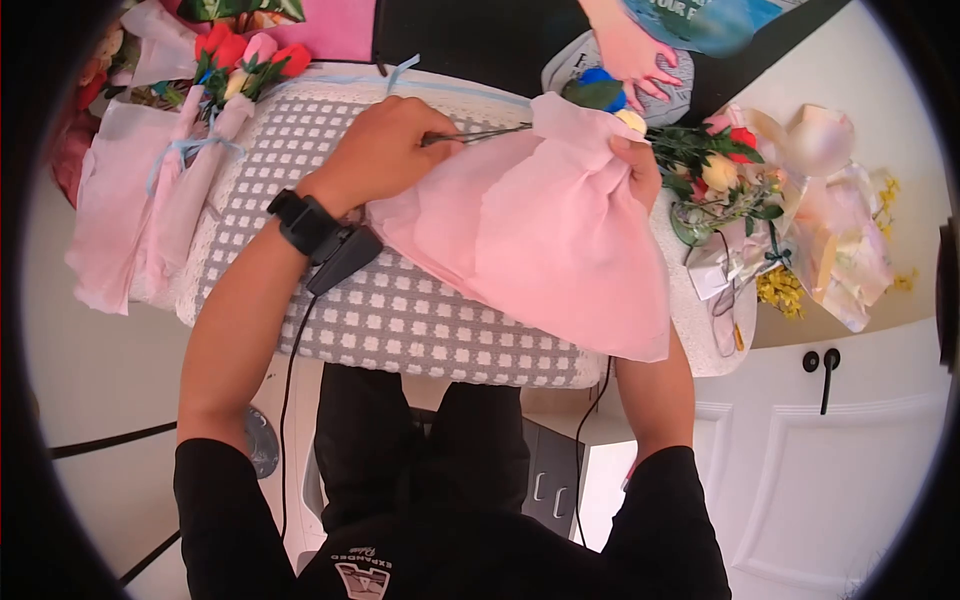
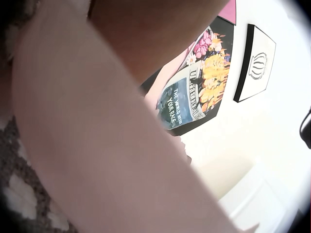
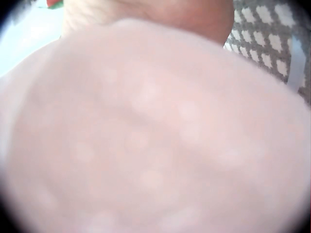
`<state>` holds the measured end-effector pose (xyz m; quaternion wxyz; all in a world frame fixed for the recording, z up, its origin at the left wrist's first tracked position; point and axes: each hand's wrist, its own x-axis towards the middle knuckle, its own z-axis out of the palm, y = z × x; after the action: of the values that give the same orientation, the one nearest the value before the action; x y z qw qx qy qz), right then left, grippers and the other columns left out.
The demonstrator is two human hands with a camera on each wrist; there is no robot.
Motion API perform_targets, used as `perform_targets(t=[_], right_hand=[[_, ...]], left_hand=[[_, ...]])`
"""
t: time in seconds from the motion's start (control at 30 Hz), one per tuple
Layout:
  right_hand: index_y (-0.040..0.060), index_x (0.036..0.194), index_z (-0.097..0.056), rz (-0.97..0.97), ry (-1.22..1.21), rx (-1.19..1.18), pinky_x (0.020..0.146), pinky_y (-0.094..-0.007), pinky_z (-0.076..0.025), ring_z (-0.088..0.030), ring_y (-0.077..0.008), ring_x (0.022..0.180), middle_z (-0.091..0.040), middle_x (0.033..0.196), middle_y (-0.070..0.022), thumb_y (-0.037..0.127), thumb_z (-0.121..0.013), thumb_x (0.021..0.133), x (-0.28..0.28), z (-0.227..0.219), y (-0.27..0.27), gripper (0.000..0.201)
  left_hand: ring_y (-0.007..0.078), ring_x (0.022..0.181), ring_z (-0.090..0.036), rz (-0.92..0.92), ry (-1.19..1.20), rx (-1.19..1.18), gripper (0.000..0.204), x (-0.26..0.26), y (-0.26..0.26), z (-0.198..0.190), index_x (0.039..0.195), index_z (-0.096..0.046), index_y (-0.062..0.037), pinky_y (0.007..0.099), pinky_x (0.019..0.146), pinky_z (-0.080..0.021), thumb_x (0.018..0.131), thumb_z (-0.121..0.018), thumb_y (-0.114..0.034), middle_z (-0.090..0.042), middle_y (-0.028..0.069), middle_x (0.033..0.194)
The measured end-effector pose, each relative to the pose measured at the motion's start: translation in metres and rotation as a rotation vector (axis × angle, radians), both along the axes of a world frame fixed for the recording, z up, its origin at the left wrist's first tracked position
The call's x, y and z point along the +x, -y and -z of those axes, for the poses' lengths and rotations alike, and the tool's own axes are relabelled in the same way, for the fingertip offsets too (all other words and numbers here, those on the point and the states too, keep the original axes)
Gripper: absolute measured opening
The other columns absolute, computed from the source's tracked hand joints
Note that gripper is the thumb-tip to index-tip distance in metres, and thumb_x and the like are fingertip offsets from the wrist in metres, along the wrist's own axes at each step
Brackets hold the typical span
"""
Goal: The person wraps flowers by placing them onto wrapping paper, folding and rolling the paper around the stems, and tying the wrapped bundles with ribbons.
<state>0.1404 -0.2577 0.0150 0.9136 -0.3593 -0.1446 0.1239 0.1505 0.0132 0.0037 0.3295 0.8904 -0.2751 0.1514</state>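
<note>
A sheet of pink wrapping paper (image 1: 540, 230) is gathered at the top and flares out over the cushion in the head view. My right hand (image 1: 640, 170) grips its gathered neck, most fingers hidden behind the paper. From that neck peek a blue rose (image 1: 592, 88) and a cream rose (image 1: 630, 121). Thin dark flower stems (image 1: 485, 134) run leftward out of the bunch, and my left hand (image 1: 385, 145) holds their ends with curled fingers. Pink paper fills most of both wrist views and hides the fingers there.
Under the paper lies a grey-and-white checked cushion (image 1: 290, 180). A pink-wrapped bouquet (image 1: 165, 190) with red tulips sits on the left. Loose flowers (image 1: 720, 170) and crumpled wrapping (image 1: 835, 230) are at the right. A printed dark poster (image 1: 480, 40) stands behind. A cable hangs from each wrist.
</note>
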Motion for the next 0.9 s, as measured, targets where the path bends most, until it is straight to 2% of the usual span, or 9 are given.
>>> perform_targets(t=[0.13, 0.2, 0.27, 0.3, 0.4, 0.47, 0.57, 0.77, 0.9], right_hand=[[-0.0046, 0.115, -0.056, 0.069, -0.025, 0.026, 0.090, -0.0417, -0.052, -0.065, -0.0316, 0.097, -0.066, 0.104, -0.0185, 0.020, -0.057, 0.079, 0.009, 0.005, 0.002, 0.044], [-0.0012, 0.111, -0.058, 0.128, -0.132, -0.050, 0.086, -0.0365, -0.053, -0.065, -0.0262, 0.089, -0.065, 0.099, -0.0135, 0.011, -0.054, 0.081, 0.003, 0.001, -0.004, 0.032], [-0.0015, 0.109, -0.059, 0.141, -0.162, -0.064, 0.085, -0.0350, -0.053, -0.065, -0.0238, 0.089, -0.066, 0.098, -0.0122, 0.007, -0.055, 0.081, 0.010, 0.010, 0.003, 0.029], [-0.0015, 0.106, -0.060, 0.139, -0.144, -0.081, 0.084, -0.0339, -0.053, -0.065, -0.0227, 0.088, -0.066, 0.096, -0.0115, 0.006, -0.056, 0.082, 0.017, 0.018, 0.007, 0.026], [0.0000, 0.096, -0.062, 0.136, -0.112, -0.084, 0.077, -0.0301, -0.053, -0.065, -0.0180, 0.083, -0.065, 0.089, -0.0078, 0.007, -0.058, 0.083, 0.020, 0.017, 0.004, 0.015], [0.0026, 0.089, -0.063, 0.005, -0.113, -0.200, 0.073, -0.0276, -0.052, -0.063, -0.0145, 0.077, -0.064, 0.083, -0.0044, 0.010, -0.060, 0.083, 0.024, 0.018, 0.000, 0.010], [0.0039, 0.086, -0.065, 0.199, -0.027, -0.401, 0.065, -0.0259, -0.050, -0.063, -0.0110, 0.070, -0.065, 0.079, -0.0027, 0.011, -0.066, 0.083, 0.010, 0.025, -0.015, 0.007], [0.0059, 0.082, -0.063, 0.233, 0.066, -0.598, 0.053, -0.0252, -0.049, -0.062, -0.0089, 0.063, -0.065, 0.076, -0.0009, 0.014, -0.068, 0.086, -0.002, 0.011, -0.024, 0.011], [0.0078, 0.081, -0.063, 0.226, 0.074, -0.612, 0.052, -0.0238, -0.048, -0.060, -0.0065, 0.061, -0.065, 0.077, 0.0012, 0.016, -0.070, 0.085, 0.004, 0.014, -0.024, 0.011]], left_hand=[[0.0249, 0.067, -0.059, 0.007, -0.052, -0.101, 0.019, 0.001, -0.001, -0.003, 0.100, -0.067, -0.0012, 0.0346, 0.066, -0.046, 0.088, -0.061, -0.015, -0.064, 0.0130, 0.075], [0.0214, 0.068, -0.058, 0.060, -0.057, -0.092, 0.018, 0.005, -0.003, -0.001, 0.100, -0.063, 0.0001, 0.0347, 0.066, -0.045, 0.092, -0.056, -0.014, -0.064, 0.0109, 0.076], [0.0155, 0.067, -0.054, 0.127, 0.024, -0.283, 0.019, 0.009, 0.001, -0.004, 0.098, -0.063, 0.0013, 0.0325, 0.063, -0.043, 0.096, -0.053, -0.015, -0.061, 0.0061, 0.071], [0.0070, 0.061, -0.046, 0.076, -0.162, -0.264, 0.022, 0.002, -0.002, -0.013, 0.099, -0.063, -0.0011, 0.0260, 0.054, -0.038, 0.099, -0.051, -0.019, -0.050, -0.0023, 0.066], [0.0016, 0.055, -0.036, 0.135, -0.342, -0.483, 0.023, 0.008, -0.004, -0.017, 0.102, -0.062, -0.0053, 0.0203, 0.048, -0.029, 0.102, -0.049, -0.024, -0.038, -0.0082, 0.065], [-0.0005, 0.052, -0.027, 0.153, -0.487, -0.573, 0.026, 0.005, -0.002, -0.022, 0.105, -0.061, -0.0083, 0.0181, 0.045, -0.023, 0.104, -0.046, -0.029, -0.030, -0.0112, 0.065], [0.0002, 0.051, -0.023, 0.112, -0.558, -0.802, 0.030, -0.004, 0.003, -0.033, 0.107, -0.060, -0.0066, 0.0186, 0.045, -0.021, 0.104, -0.044, -0.032, -0.024, -0.0108, 0.065], [0.0004, 0.054, -0.024, 0.158, -0.537, -0.850, 0.029, -0.006, 0.006, -0.043, 0.111, -0.062, -0.0053, 0.0188, 0.047, -0.024, 0.104, -0.043, -0.026, -0.026, -0.0103, 0.065], [0.0019, 0.055, -0.030, 0.257, -0.475, -0.884, 0.032, -0.021, 0.042, -0.079, 0.120, -0.060, -0.0013, 0.0200, 0.049, -0.030, 0.102, -0.043, -0.022, -0.035, -0.0072, 0.069]])
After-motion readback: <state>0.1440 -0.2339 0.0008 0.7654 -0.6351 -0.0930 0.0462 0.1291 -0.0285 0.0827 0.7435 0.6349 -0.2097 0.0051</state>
